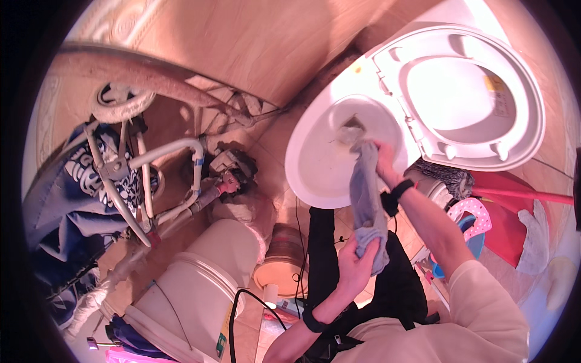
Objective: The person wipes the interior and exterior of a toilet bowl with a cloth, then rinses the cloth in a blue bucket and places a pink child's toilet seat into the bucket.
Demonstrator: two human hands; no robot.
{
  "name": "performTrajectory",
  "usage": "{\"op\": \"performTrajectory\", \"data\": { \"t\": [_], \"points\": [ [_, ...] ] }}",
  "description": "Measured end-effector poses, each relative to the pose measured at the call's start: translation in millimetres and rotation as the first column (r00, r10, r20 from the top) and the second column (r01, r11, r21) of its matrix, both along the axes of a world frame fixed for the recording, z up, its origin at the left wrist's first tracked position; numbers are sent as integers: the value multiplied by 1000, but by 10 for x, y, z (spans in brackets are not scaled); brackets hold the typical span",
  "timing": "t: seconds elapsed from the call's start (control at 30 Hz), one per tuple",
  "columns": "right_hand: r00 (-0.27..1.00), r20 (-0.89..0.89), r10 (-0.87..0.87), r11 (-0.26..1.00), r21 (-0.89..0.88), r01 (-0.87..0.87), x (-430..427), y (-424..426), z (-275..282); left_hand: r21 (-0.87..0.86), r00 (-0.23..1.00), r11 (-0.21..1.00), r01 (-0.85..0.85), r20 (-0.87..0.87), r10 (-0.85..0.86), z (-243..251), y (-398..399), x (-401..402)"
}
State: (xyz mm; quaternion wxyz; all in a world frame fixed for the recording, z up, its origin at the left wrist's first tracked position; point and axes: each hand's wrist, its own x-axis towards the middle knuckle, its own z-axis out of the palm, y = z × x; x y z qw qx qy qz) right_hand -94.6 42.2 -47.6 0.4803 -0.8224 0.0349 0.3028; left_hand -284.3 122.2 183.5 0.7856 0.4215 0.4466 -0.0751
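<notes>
A long grey-blue cloth (365,190) hangs stretched between my two hands, over the front rim of a white toilet bowl (313,168). My left hand (356,267) grips its lower, bunched end above my lap. My right hand (385,159) holds the upper end inside the bowl; its fingertips are partly hidden by the cloth. The drain opening (353,122) lies just beyond that hand. The toilet's seat and lid (529,104) are raised on the right. Black bands circle both my wrists.
A folded metal-framed cart (168,152) with a blue bag (86,218) stands at left. White buckets (199,272) and an orange-lidded container (279,274) are near my legs. At right are a red basin (504,222), a grey mop head (447,179) and another grey cloth (533,240).
</notes>
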Motion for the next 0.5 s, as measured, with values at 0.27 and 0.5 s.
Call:
{"op": "performTrajectory", "data": {
  "t": [0.27,0.5],
  "points": [
    [686,-687,-239,558,481,676,-428,-466,1320,40,988,987,154,-20,-154,580,-24,-349],
    [707,-682,-188,437,586,682,-506,-1028,2309,220,971,952,215,54,-232,894,-177,-233]
  ]
}}
